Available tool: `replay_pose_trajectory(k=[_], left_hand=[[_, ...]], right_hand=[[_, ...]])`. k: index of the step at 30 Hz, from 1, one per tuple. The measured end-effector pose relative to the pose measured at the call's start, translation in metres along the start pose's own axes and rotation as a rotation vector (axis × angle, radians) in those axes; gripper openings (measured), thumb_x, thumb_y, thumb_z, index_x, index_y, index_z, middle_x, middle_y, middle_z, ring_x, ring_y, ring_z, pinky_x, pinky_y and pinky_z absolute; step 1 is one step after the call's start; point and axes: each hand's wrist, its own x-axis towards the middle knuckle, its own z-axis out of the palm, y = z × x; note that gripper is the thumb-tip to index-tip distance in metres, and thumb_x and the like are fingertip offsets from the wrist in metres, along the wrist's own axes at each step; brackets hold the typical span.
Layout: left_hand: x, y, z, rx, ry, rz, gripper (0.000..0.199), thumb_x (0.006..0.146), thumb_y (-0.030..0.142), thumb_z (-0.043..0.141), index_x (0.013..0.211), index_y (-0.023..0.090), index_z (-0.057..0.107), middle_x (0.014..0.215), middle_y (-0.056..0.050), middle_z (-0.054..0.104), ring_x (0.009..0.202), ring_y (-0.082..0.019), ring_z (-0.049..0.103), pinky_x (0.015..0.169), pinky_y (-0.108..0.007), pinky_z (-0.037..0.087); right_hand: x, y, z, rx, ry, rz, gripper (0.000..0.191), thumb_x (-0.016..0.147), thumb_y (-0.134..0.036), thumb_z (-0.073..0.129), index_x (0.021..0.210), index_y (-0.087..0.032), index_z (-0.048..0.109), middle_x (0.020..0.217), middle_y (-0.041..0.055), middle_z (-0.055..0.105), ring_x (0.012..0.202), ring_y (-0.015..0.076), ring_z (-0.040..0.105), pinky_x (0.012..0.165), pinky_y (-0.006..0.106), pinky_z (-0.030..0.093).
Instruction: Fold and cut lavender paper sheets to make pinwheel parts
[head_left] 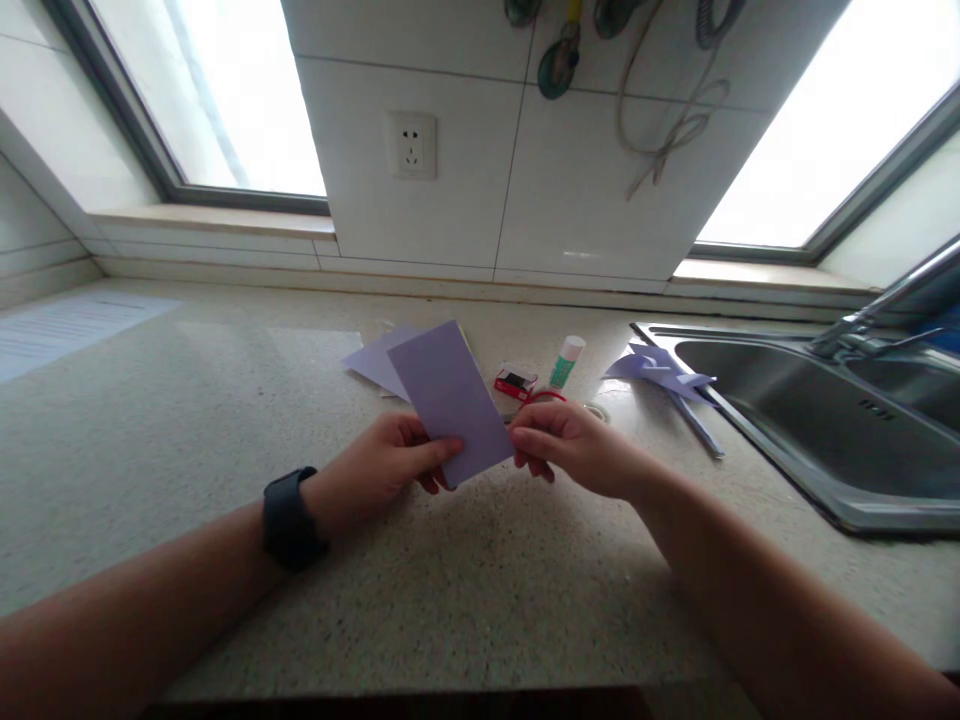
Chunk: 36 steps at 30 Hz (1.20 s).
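Observation:
A rectangle of light purple paper (451, 405) is held up at a tilt over the counter. My left hand (409, 450) grips its lower left edge, thumb on the front and fingers behind. At the lower right corner, my right hand (559, 440) pinches the paper between thumb and fingers. Behind the sheet lies more purple paper (375, 362) with a pointed corner. Just beyond my right hand are a small red and black box (515, 380), a thin red curved piece (546, 394) partly hidden by the hand, and a glue stick (566, 362) with a white cap.
To the right, a purple paper pinwheel (656, 368) on a stick lies against the rim of the steel sink (787, 430). A printed sheet (75, 325) rests at the far left of the speckled counter (225, 400). A tiled wall with a socket (412, 146) stands behind.

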Motion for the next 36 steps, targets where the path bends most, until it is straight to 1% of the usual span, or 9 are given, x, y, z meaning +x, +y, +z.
replay_pose_trajectory(k=[3,5,8,11,18,23,28,32,36], left_hand=[[0.0,0.001,0.001,-0.024,0.048,-0.01,0.025,0.087,0.037,0.07,0.09,0.012,0.073,0.072,-0.005,0.071,0.058,-0.012,0.062,0.056,-0.022,0.051],[0.0,0.001,0.001,-0.05,0.075,0.0,0.026,0.087,0.037,0.07,0.091,0.012,0.073,0.074,-0.006,0.072,0.06,-0.014,0.064,0.057,-0.023,0.052],[0.0,0.0,0.001,-0.07,0.109,0.035,0.025,0.086,0.037,0.071,0.09,0.012,0.075,0.076,-0.009,0.074,0.063,-0.016,0.066,0.057,-0.024,0.054],[0.0,0.0,0.002,-0.082,0.134,0.05,0.026,0.085,0.037,0.072,0.09,0.012,0.076,0.078,-0.011,0.075,0.065,-0.018,0.067,0.058,-0.025,0.055],[-0.003,-0.001,0.006,-0.183,0.115,0.044,0.025,0.086,0.037,0.072,0.092,0.013,0.076,0.079,-0.01,0.074,0.064,-0.017,0.067,0.056,-0.024,0.054],[-0.005,-0.001,0.007,-0.295,0.109,0.036,0.023,0.085,0.035,0.075,0.089,0.013,0.074,0.076,-0.007,0.072,0.062,-0.014,0.066,0.053,-0.021,0.052],[-0.005,0.002,0.006,-0.517,0.199,0.073,0.024,0.078,0.035,0.082,0.082,0.013,0.071,0.07,-0.004,0.069,0.056,-0.011,0.063,0.047,-0.018,0.05],[-0.004,0.005,0.005,-0.589,0.233,0.062,0.028,0.075,0.036,0.084,0.082,0.012,0.069,0.069,-0.004,0.069,0.055,-0.01,0.062,0.046,-0.018,0.049],[-0.005,0.005,0.004,-0.636,0.23,0.051,0.027,0.076,0.034,0.083,0.084,0.013,0.068,0.072,-0.003,0.068,0.057,-0.01,0.062,0.047,-0.017,0.049]], right_hand=[[-0.005,0.003,-0.023,-0.376,0.274,-0.081,0.031,0.098,-0.043,0.05,0.091,-0.018,0.068,0.075,0.0038,0.065,0.064,0.0142,0.058,0.058,0.028,0.045],[-0.008,0.007,-0.038,-0.716,0.354,-0.096,0.021,0.096,-0.031,0.054,0.1,-0.02,0.071,0.087,0.0069,0.071,0.078,0.0195,0.063,0.071,0.034,0.048],[-0.011,0.014,-0.053,-0.922,0.241,-0.117,0.027,0.093,-0.02,0.054,0.113,-0.021,0.072,0.107,0.0112,0.072,0.099,0.0256,0.064,0.088,0.04,0.047],[-0.012,0.016,-0.054,-0.904,0.115,-0.162,0.032,0.093,-0.019,0.055,0.12,-0.024,0.071,0.119,0.0098,0.07,0.111,0.0252,0.062,0.099,0.041,0.043],[-0.006,0.019,-0.047,-0.92,0.145,-0.023,0.036,0.088,-0.031,0.064,0.123,-0.023,0.067,0.101,0.0101,0.071,0.092,0.0256,0.063,0.079,0.036,0.045],[-0.006,0.023,-0.046,-0.921,0.158,-0.011,0.016,0.084,-0.034,0.066,0.088,-0.019,0.07,0.083,0.0067,0.07,0.073,0.0187,0.06,0.067,0.031,0.041],[-0.015,0.01,-0.044,-0.459,0.048,0.124,0.019,0.084,-0.036,0.068,0.085,-0.017,0.066,0.075,0.004,0.07,0.064,0.0148,0.06,0.057,0.028,0.045],[-0.021,-0.004,-0.039,0.117,-0.092,-0.031,0.03,0.083,-0.034,0.074,0.103,-0.016,0.061,0.095,0.0092,0.071,0.082,0.0161,0.067,0.069,0.028,0.053],[-0.022,-0.012,-0.028,0.393,-0.222,-0.141,0.042,0.076,-0.041,0.082,0.102,-0.014,0.062,0.085,0.0043,0.066,0.072,0.012,0.061,0.063,0.023,0.049]])
